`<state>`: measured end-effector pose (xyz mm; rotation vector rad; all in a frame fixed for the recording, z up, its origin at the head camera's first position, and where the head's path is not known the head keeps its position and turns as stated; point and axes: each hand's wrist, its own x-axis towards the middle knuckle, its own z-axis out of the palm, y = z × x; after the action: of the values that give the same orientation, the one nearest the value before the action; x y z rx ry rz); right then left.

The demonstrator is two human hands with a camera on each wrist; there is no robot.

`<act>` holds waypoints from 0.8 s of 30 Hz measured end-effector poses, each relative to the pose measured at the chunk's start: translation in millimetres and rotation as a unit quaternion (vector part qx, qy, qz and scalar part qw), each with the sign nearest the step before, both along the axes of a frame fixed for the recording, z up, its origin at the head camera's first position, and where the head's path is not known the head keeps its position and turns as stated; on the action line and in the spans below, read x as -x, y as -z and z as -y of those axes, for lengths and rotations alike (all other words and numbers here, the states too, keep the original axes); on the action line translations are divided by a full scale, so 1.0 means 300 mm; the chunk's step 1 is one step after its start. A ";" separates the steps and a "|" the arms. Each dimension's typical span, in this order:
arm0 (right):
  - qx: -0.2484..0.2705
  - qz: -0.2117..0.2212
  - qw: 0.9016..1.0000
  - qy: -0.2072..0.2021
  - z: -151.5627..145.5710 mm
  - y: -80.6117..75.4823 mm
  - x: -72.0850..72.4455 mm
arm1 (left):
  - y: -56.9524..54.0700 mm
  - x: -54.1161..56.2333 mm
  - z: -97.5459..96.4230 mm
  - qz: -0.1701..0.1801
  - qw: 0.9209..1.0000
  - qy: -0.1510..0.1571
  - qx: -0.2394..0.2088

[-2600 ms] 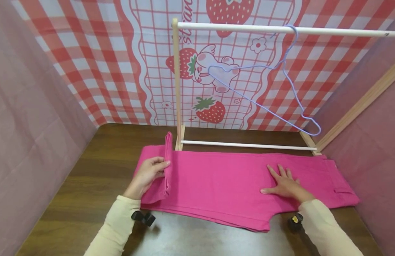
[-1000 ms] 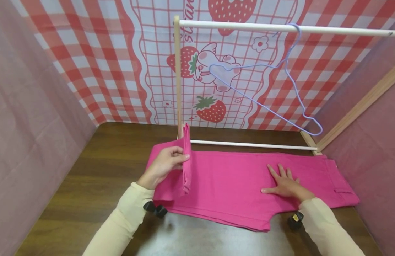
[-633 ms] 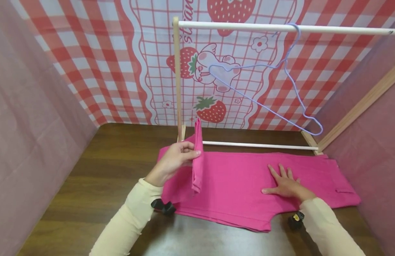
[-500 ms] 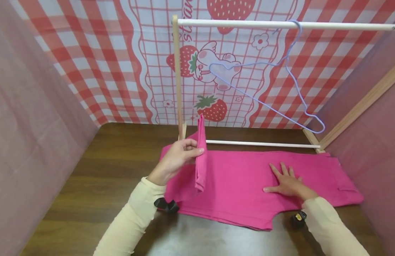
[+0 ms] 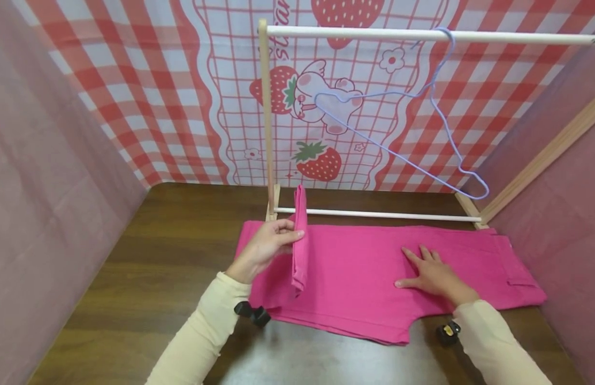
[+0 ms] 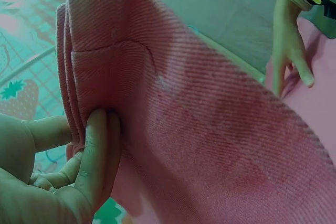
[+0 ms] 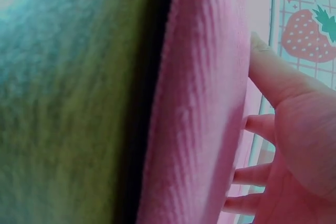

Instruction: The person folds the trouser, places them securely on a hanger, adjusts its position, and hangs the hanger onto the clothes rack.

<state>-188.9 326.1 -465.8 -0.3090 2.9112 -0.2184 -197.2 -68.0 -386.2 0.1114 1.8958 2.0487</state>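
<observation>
Pink trousers (image 5: 355, 267) lie folded lengthwise on the wood tabletop (image 5: 114, 278), in front of a rack whose top rail (image 5: 355, 33) carries a lilac wire hanger (image 5: 374, 144) by its hook. Left hand (image 5: 266, 247) pinches the folded leg end, thumb on one face, fingers on the other, holding it upright off the layers beneath. Right hand (image 5: 434, 275) rests on the cloth toward the waist, fingers spread, grasping nothing. Far edge runs just beside the lower rail (image 5: 384, 215); contact with the rack feet can't be told. Tabletop extends leftward to the left pink wall (image 5: 52, 176). Long axis left to right: waistband near the right pink wall (image 5: 562, 240), crotch corner toward the person, raised fold standing crosswise.
</observation>
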 end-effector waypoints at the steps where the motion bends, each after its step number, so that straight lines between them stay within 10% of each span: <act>1: -0.001 0.000 1.000 0.000 0.001 0.002 -0.001 | 0.007 0.000 -0.001 0.001 1.000 0.000 -0.002; 24: 0.034 -0.024 0.999 -0.011 0.027 -0.037 -0.022 | 0.086 -0.005 -0.018 0.064 0.994 -0.037 -0.086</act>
<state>-182.3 318.0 -454.8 -0.3618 2.9510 -0.3111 -195.8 -62.5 -412.1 -0.0478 1.6686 2.2090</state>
